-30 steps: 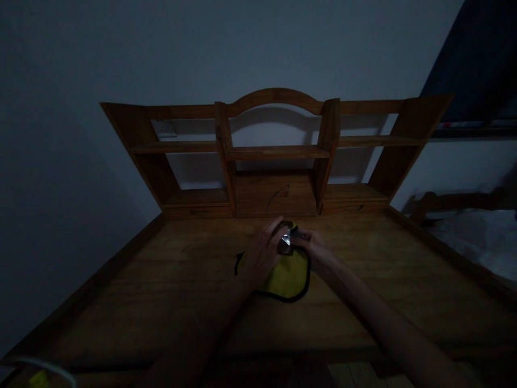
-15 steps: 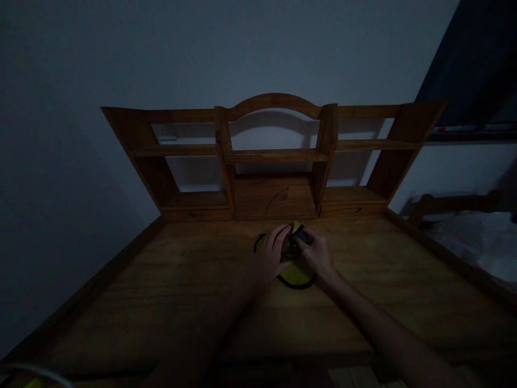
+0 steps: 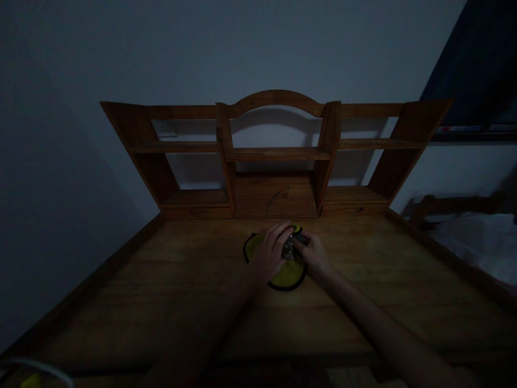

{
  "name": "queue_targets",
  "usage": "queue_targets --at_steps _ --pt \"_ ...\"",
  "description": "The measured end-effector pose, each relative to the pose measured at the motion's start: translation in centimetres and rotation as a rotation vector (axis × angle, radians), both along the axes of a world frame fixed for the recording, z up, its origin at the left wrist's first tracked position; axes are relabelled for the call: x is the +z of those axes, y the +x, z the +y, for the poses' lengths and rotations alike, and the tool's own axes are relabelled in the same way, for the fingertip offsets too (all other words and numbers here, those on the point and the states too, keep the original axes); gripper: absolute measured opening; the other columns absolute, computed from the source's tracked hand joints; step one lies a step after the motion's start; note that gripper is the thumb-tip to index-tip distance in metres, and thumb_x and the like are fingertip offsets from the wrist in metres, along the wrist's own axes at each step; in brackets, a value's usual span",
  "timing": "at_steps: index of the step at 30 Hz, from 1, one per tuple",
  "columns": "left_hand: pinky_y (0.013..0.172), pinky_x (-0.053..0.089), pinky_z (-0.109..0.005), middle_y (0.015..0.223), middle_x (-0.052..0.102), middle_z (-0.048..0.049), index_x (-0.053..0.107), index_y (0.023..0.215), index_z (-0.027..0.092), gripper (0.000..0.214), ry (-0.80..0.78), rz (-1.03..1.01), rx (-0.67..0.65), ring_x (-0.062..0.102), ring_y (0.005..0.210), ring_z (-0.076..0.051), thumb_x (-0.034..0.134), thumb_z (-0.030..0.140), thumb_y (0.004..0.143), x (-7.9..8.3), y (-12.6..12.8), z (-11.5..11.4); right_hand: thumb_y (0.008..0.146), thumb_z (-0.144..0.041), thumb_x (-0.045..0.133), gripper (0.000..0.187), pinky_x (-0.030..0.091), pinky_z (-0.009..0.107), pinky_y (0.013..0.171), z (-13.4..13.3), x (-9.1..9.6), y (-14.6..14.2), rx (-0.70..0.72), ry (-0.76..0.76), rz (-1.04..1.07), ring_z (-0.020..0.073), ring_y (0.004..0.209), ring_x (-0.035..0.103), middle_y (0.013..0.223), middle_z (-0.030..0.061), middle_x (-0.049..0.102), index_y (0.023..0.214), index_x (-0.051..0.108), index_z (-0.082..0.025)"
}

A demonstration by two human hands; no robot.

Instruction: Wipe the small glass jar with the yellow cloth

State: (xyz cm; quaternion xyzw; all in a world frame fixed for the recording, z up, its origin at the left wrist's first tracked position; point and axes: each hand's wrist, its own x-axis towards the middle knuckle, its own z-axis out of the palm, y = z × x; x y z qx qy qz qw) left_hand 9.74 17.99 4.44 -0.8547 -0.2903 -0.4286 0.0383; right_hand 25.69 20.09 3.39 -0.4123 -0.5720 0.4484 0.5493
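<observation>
A yellow piece with black edging [image 3: 287,277], fabric by its look, lies on the wooden desk in front of me. At its middle is a small shiny, clear-looking object [image 3: 288,249], too dark to name. My left hand [image 3: 270,255] curls over this object from the left, fingers closed against it. From the right, my right hand [image 3: 315,252] pinches a dark part at the edge of the yellow piece, close to the shiny object. The fingers hide much of what lies between the two hands.
A wooden shelf unit [image 3: 278,155] with small drawers stands along the desk's [image 3: 181,285] back edge, against the wall. A pale cable [image 3: 44,367] and something yellow [image 3: 31,380] show at the lower left. White bedding [image 3: 476,237] lies beyond the desk's right edge.
The yellow piece has shifted and turned a little to the left, showing more on its left side. Both hands stay on it, the right hand slightly further left.
</observation>
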Motion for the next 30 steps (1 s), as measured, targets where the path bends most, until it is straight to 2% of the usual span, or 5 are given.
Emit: queue_targets --at_steps 7,11,17,22,30 --pt "0.110 0.035 -0.051 0.146 0.031 -0.0136 0.019 0.143 0.023 0.082 -0.169 -0.120 -0.056 0.032 0.137 -0.028 0.068 0.023 0.078 0.2 0.4 -0.1 0.081 -0.040 0.059 0.026 0.046 0.031 0.062 -0.8 0.6 0.7 -0.207 0.171 -0.340 0.0251 0.072 0.065 0.079 0.0053 0.071 0.087 0.072 -0.019" --pt "0.111 0.036 -0.048 0.141 0.038 -0.0106 0.021 0.141 0.025 0.087 -0.189 -0.157 -0.021 0.037 0.134 -0.027 0.074 0.022 0.072 -0.3 0.4 0.3 0.086 -0.036 0.053 0.024 0.044 0.030 0.062 -1.4 1.2 1.1 -0.219 0.307 -0.501 0.0256 0.069 0.066 0.079 0.0056 0.072 0.091 0.072 -0.023" --pt "0.109 0.039 -0.045 0.137 0.042 -0.0114 0.025 0.139 0.022 0.091 -0.155 -0.157 0.022 0.041 0.129 -0.026 0.079 0.023 0.066 -0.8 0.2 0.7 0.088 -0.035 0.050 0.024 0.042 0.029 0.061 -1.5 1.3 1.2 -0.210 0.361 -0.541 0.0229 0.064 0.064 0.075 0.0053 0.070 0.088 0.071 -0.023" --pt "0.105 0.042 -0.047 0.131 0.047 -0.0120 0.030 0.135 0.020 0.088 -0.135 -0.219 0.021 0.045 0.125 -0.027 0.080 0.032 0.064 -0.7 0.0 0.8 0.086 -0.044 0.053 0.031 0.042 0.028 0.060 -1.6 1.4 1.4 -0.184 0.249 -0.422 0.0199 0.059 0.058 0.065 0.0027 0.066 0.075 0.069 -0.021" --pt "0.105 0.040 -0.047 0.131 0.047 -0.0119 0.032 0.133 0.021 0.086 -0.167 -0.289 0.060 0.046 0.124 -0.028 0.081 0.032 0.062 -0.5 -0.5 0.6 0.080 -0.046 0.061 0.034 0.050 0.032 0.078 -0.8 2.0 0.0 0.205 -0.208 0.257 0.0231 0.087 0.066 0.094 0.0054 0.072 0.096 0.068 -0.018"
